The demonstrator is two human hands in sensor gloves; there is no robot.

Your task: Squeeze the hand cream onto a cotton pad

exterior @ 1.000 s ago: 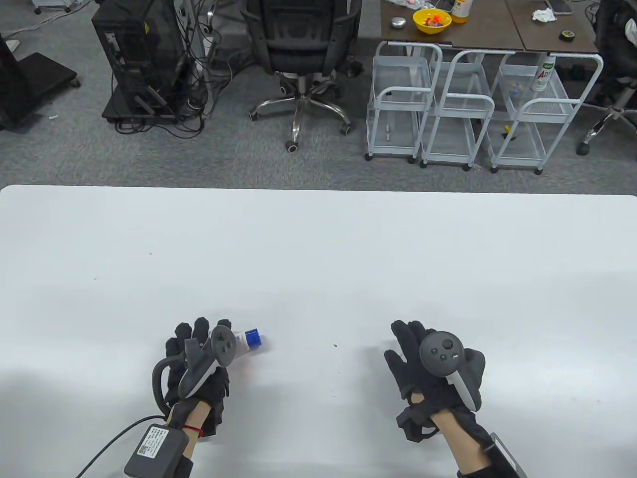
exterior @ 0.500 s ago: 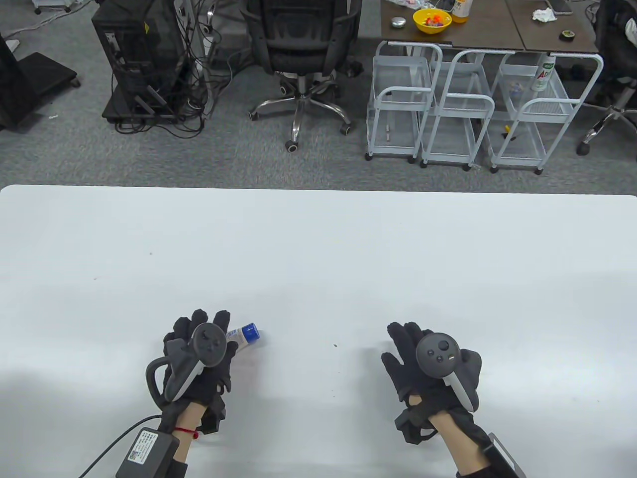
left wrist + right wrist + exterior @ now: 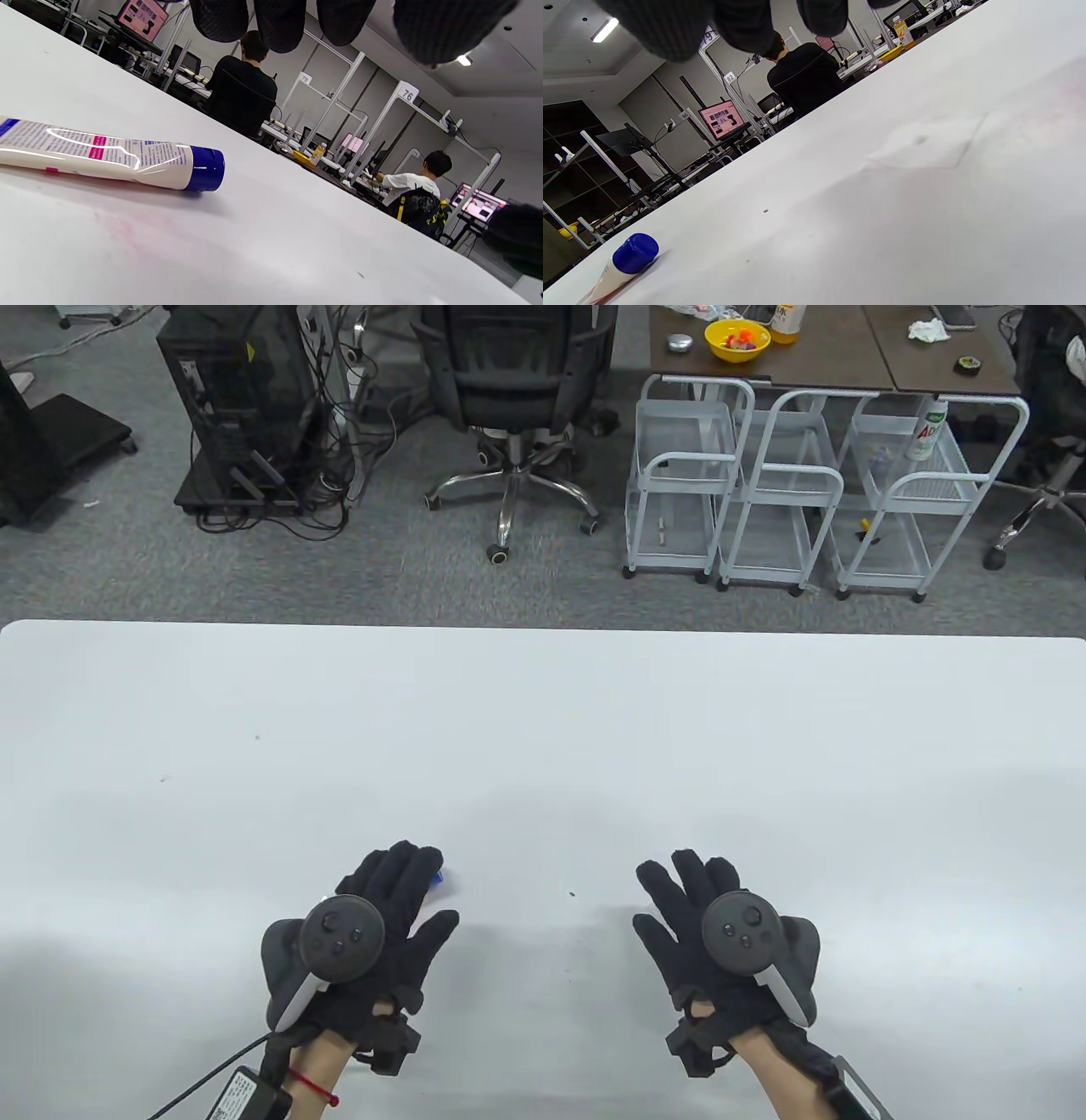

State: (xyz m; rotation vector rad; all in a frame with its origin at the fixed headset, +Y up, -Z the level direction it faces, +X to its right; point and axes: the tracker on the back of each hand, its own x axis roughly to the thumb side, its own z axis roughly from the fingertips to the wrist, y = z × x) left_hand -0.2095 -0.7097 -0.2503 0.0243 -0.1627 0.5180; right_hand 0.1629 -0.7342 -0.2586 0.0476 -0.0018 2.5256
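Note:
The hand cream tube (image 3: pixel 106 156), cream-coloured with a blue cap, lies on its side on the white table (image 3: pixel 543 729). In the table view only its blue cap (image 3: pixel 439 875) shows past my left hand (image 3: pixel 399 899), which hovers palm down and open over it. In the left wrist view the fingers (image 3: pixel 275 25) hang above the tube without touching it. A white square cotton pad (image 3: pixel 925 144) lies flat on the table below my right hand (image 3: pixel 696 899), which is open and hides the pad in the table view. The tube's cap also shows in the right wrist view (image 3: pixel 634 253).
Beyond the table's far edge stand an office chair (image 3: pixel 509 390), a computer tower (image 3: pixel 237 407) and white wire carts (image 3: pixel 797 500). A cable (image 3: pixel 195 1086) runs from my left wrist off the table's near edge.
My left hand has let go of the tube, which now lies on the table, and has turned palm down with fingers spread over it. My right hand has shifted slightly left.

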